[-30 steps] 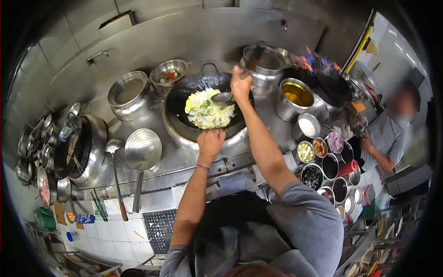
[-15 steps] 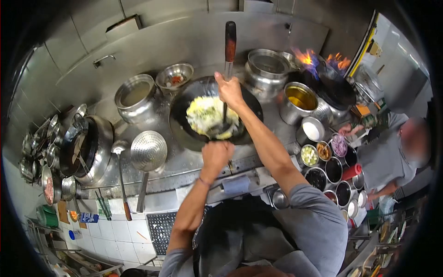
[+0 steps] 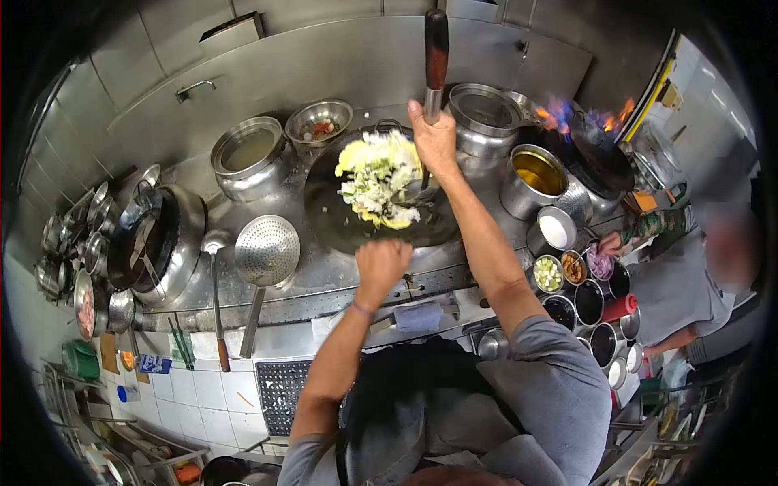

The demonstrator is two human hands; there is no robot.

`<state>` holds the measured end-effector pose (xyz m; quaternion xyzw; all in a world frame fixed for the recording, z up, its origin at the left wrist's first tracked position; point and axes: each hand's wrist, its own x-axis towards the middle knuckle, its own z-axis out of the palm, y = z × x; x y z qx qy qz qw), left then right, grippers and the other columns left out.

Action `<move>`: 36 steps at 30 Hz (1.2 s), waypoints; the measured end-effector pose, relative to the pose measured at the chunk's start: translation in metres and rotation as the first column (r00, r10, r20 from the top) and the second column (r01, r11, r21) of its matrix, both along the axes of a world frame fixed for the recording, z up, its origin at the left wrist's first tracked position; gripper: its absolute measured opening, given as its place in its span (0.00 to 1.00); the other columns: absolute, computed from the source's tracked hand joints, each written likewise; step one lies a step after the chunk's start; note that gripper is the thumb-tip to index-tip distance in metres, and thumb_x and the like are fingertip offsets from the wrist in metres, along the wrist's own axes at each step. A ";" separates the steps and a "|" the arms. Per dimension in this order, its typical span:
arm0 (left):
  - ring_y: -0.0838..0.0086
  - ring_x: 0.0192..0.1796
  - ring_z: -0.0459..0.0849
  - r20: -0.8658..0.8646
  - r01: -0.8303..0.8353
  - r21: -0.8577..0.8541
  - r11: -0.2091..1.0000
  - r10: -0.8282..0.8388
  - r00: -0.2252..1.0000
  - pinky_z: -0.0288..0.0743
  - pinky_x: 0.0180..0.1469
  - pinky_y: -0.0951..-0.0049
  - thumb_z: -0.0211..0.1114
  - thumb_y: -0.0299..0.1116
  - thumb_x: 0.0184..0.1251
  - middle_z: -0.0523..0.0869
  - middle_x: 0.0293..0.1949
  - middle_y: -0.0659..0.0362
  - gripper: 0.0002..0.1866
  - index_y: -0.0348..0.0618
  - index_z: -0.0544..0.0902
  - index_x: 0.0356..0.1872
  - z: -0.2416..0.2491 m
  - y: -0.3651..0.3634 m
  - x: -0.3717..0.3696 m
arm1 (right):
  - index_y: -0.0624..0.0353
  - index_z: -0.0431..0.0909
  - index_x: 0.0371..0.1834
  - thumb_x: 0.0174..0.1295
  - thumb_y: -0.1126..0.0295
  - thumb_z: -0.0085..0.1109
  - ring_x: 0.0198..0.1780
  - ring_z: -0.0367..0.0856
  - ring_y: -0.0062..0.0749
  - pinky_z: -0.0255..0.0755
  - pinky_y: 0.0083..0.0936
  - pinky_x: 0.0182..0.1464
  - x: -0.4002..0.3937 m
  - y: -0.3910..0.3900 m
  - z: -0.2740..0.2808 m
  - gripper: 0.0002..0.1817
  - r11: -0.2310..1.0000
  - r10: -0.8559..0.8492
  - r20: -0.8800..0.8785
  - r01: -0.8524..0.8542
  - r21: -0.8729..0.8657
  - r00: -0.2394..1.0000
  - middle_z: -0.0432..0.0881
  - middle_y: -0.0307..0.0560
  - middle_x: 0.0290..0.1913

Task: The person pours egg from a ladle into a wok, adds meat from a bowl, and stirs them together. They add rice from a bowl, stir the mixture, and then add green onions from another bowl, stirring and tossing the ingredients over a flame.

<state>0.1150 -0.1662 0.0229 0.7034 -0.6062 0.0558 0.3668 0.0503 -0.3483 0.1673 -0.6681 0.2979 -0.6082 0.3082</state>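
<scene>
My right hand [image 3: 435, 142] is closed around the metal shaft of a long ladle [image 3: 435, 50], below its dark wooden handle. The ladle's bowl reaches down into a large black wok [image 3: 328, 212] at centre. Yellow and white food with green bits [image 3: 378, 178], which looks like egg and rice, is in the air or heaped over the wok, slightly blurred. At the wok's near edge is my left hand [image 3: 382, 266], in a fist; whatever it grips is hidden under the fingers.
Left lie a perforated skimmer [image 3: 267, 247], a ladle [image 3: 215, 275] and a lidded pot [image 3: 247, 154]. Right are an oil pot [image 3: 535, 180], ingredient tins [image 3: 588, 300] and a flaming wok [image 3: 600, 162]. A person [image 3: 677, 271] reaches toward the onion tin.
The food has risen and spread from a heap low in the wok. The ladle and my right hand sit higher and further right in view. The flames at right have changed shape.
</scene>
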 end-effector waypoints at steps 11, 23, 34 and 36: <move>0.46 0.32 0.87 0.000 -0.007 0.177 0.984 0.007 1.000 0.81 0.40 0.47 0.62 0.46 0.63 0.87 0.26 0.45 0.17 0.45 0.88 0.23 -0.040 -0.057 0.025 | 0.67 0.76 0.23 0.73 0.66 0.57 0.23 0.73 0.26 0.67 0.37 0.29 0.026 -0.045 -0.105 0.20 1.000 0.001 -0.155 0.001 0.008 0.988 0.78 0.53 0.20; 0.46 0.29 0.86 -0.056 0.013 0.114 0.993 -0.007 0.998 0.81 0.36 0.50 0.63 0.45 0.63 0.86 0.24 0.45 0.17 0.46 0.87 0.21 -0.047 -0.058 0.035 | 0.65 0.70 0.20 0.75 0.58 0.57 0.21 0.65 0.24 0.60 0.34 0.26 0.076 -0.017 -0.059 0.26 0.971 0.067 -0.012 -0.068 -0.230 0.998 0.67 0.41 0.15; 0.46 0.29 0.86 -0.072 0.011 0.134 0.991 -0.001 0.997 0.80 0.37 0.48 0.64 0.44 0.63 0.85 0.25 0.44 0.17 0.43 0.86 0.21 -0.040 -0.056 0.031 | 0.67 0.80 0.29 0.68 0.68 0.62 0.25 0.84 0.47 0.72 0.39 0.30 0.095 -0.030 -0.077 0.13 0.998 0.043 0.023 -0.042 -0.037 0.999 0.81 0.60 0.22; 0.46 0.29 0.86 -0.067 0.016 0.126 0.992 -0.008 0.998 0.80 0.37 0.48 0.64 0.44 0.63 0.85 0.25 0.45 0.17 0.43 0.86 0.21 -0.043 -0.055 0.030 | 0.68 0.78 0.26 0.71 0.65 0.60 0.21 0.74 0.38 0.68 0.38 0.28 0.106 -0.047 -0.095 0.18 0.979 0.032 -0.058 -0.043 -0.198 0.998 0.77 0.56 0.18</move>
